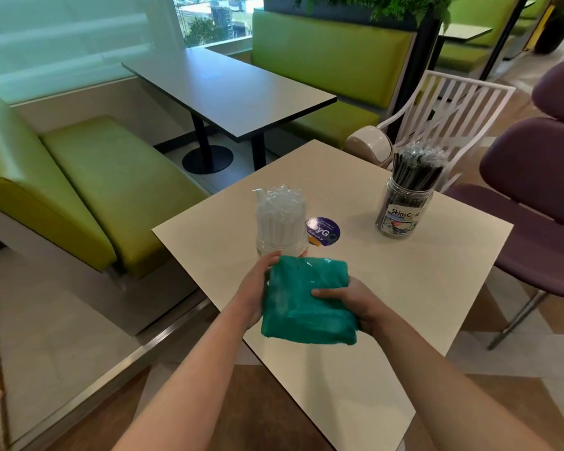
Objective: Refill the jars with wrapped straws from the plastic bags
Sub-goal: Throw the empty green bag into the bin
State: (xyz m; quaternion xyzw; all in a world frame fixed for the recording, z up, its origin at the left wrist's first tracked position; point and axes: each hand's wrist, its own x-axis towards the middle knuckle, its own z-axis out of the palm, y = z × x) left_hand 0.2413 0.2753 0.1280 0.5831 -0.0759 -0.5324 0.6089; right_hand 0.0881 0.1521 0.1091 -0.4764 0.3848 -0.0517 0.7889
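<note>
A folded green plastic bag (306,304) is held over the near part of the beige table (420,281). My left hand (256,288) grips its left edge, thumb on top. My right hand (349,299) grips its right side, thumb across the top. Just behind the bag stands a clear jar (280,219) packed with white wrapped straws. A second clear jar (404,206) with a printed label holds black wrapped straws at the table's far right.
A round purple sticker (323,231) lies on the table beside the white-straw jar. Purple chairs (534,196) stand to the right, a white chair (453,105) behind the table. A green booth bench (95,177) and a dark table (228,92) stand to the left and beyond.
</note>
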